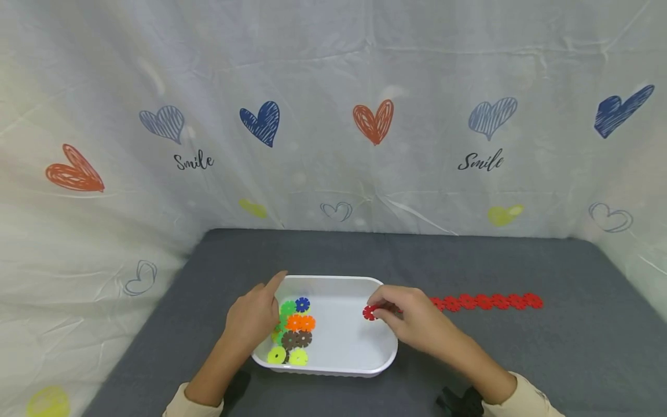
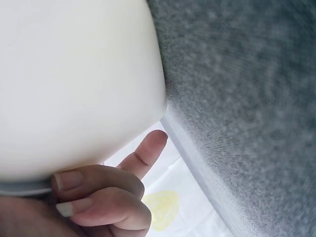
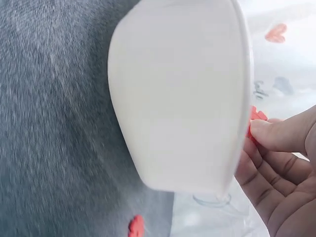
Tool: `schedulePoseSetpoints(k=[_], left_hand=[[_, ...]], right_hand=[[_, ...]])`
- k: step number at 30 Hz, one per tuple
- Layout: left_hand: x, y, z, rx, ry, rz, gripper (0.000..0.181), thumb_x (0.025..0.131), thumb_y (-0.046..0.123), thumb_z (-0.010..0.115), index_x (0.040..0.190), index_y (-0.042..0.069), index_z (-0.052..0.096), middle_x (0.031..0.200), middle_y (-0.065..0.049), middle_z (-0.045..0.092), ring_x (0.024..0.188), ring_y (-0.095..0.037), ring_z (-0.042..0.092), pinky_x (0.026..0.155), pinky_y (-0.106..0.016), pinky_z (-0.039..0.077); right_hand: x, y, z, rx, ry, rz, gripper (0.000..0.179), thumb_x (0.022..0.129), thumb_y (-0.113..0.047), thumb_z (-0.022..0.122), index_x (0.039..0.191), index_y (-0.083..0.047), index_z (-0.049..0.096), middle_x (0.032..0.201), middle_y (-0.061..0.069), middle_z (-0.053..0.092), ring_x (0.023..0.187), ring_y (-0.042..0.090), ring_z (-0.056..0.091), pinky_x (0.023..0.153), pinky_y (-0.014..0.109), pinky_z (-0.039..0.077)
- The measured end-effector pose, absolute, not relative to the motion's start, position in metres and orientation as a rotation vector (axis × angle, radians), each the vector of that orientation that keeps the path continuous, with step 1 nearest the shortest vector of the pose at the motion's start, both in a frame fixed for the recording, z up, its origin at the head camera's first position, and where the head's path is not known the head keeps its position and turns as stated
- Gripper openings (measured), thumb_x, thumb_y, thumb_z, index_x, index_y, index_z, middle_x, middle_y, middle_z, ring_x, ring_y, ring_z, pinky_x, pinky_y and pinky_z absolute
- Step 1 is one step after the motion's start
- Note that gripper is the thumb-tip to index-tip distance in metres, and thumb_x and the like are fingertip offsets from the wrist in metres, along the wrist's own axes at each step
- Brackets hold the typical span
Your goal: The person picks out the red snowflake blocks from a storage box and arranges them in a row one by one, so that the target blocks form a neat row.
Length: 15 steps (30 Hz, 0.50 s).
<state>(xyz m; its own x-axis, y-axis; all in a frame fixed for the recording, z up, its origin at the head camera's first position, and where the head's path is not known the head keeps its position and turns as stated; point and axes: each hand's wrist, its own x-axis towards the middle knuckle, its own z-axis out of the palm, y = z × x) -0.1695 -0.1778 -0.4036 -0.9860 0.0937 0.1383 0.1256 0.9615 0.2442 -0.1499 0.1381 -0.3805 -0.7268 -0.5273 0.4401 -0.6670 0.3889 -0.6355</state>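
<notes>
My right hand (image 1: 417, 318) pinches a red notched plastic disc (image 1: 369, 313) between thumb and fingers, just over the right rim of a white tray (image 1: 341, 350). The right wrist view has the red disc (image 3: 257, 114) at the thumb tip, beside the tray's rim. At the tray's left end, my left hand (image 1: 252, 318) grips the rim, with its index finger stretched out along the edge. In the left wrist view, other fingers (image 2: 106, 207) curl in at the tray's outer wall (image 2: 79, 89). On the grey table, a row of red discs (image 1: 484, 302) extends rightward behind my right hand.
Inside the tray's left half lie green discs (image 1: 288, 307), a blue disc (image 1: 303, 304), orange discs (image 1: 301, 322), brown discs (image 1: 297, 339) and yellow discs (image 1: 298, 357). A white curtain (image 1: 312, 174) printed with hearts hangs behind the grey table (image 1: 521, 347).
</notes>
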Motion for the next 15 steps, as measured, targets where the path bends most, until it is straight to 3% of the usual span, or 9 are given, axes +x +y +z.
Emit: schedulePoseSetpoints(k=[9,15], left_hand=[[-0.170,-0.177,-0.403,-0.161,-2.989,-0.384,0.052,0.095,0.009,0.060,0.146,0.018,0.051,0.084,-0.007,0.060,0.055,-0.019,0.045,0.049,-0.032,0.039],[-0.169,-0.177,-0.403,-0.160,-2.993,-0.388,0.053,0.095,0.009,0.060,0.147,0.018,0.051,0.083,-0.007,0.060,0.054,-0.018,0.044,0.048,-0.032,0.038]], right_hand=[[-0.151,0.160,-0.371,1.023,-2.426,1.246,0.030,0.083,0.010,0.075,0.098,-0.016,0.070,0.091,-0.009,0.069,0.075,0.012,0.067,0.067,0.027,0.055],[-0.150,0.175,-0.370,0.964,-2.381,1.173,0.033,0.081,0.013,0.074,0.099,-0.015,0.070,0.092,-0.009,0.068,0.075,0.006,0.063,0.068,0.026,0.055]])
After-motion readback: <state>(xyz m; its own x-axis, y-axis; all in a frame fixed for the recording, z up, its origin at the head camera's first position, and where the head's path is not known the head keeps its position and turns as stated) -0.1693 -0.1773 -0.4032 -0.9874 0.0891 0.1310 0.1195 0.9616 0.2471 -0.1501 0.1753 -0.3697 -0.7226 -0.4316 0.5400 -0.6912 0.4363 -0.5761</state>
